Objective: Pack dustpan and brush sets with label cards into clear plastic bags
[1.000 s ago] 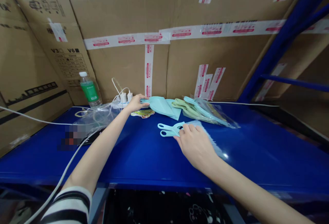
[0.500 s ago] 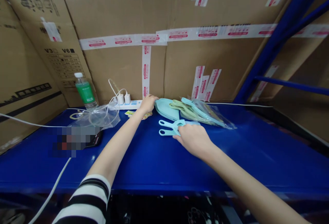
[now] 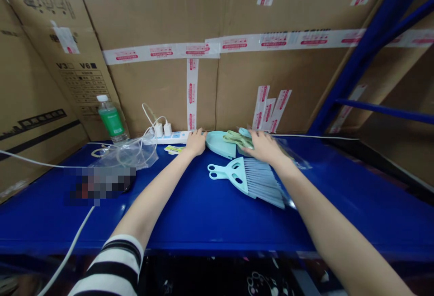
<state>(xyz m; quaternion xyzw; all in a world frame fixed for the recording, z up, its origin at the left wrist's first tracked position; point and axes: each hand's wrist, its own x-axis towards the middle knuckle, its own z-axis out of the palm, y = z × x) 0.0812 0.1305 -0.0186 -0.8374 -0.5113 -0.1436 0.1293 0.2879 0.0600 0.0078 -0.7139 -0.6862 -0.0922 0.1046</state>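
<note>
My left hand [image 3: 196,142] lies at the left rim of a light-blue dustpan [image 3: 222,144], its fingers stretched over or touching that edge. Over the bagged tools reaches my right hand [image 3: 266,145], fingers apart on a light-blue handle end and pale green handles [image 3: 237,138]; whether it grips them is unclear. Much of the clear plastic bag [image 3: 298,158] is hidden behind this hand. Nearer to me, a light-blue hand brush [image 3: 233,174] with grey-blue bristles rests flat, handle to the left. Two handle ends show, so there may be two brushes stacked.
At the back left are a white power strip [image 3: 174,136] with plugged chargers, a colourful card [image 3: 174,149], a crumpled clear bag [image 3: 142,151] and a green-labelled bottle [image 3: 111,121]. Taped cardboard [image 3: 152,20] walls the back. A blue metal post [image 3: 352,69] rises at the right.
My right hand has let go of the light-blue brush and moved up and back to the bagged tools. The brush is now uncovered, bristles showing. My left hand has shifted only slightly.
</note>
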